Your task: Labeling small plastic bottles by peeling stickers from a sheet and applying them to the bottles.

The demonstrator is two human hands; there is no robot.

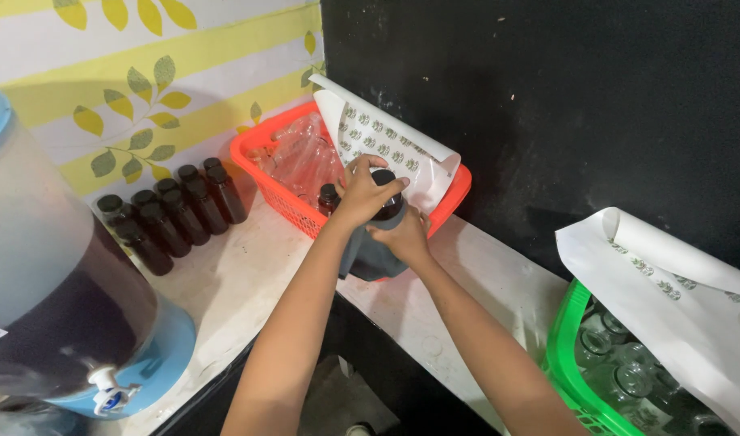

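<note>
Dark glossy bottle (pixel 386 206) gripped by left hand (pixel 363 192), right hand (pixel 402 236).

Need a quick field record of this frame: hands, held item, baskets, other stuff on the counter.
left hand: on top of the dark capped bottle, gripping the cap end
right hand: under the bottle, pressing a dark grey cloth to it
orange plastic basket: against the wall, holds clear plastic bottles and a white sticker sheet
green plastic basket: at right, holds clear glass jars under white paper
row of dark filled bottles: standing left of the orange basket
blue-based dispenser tank: far left, white tap
</note>
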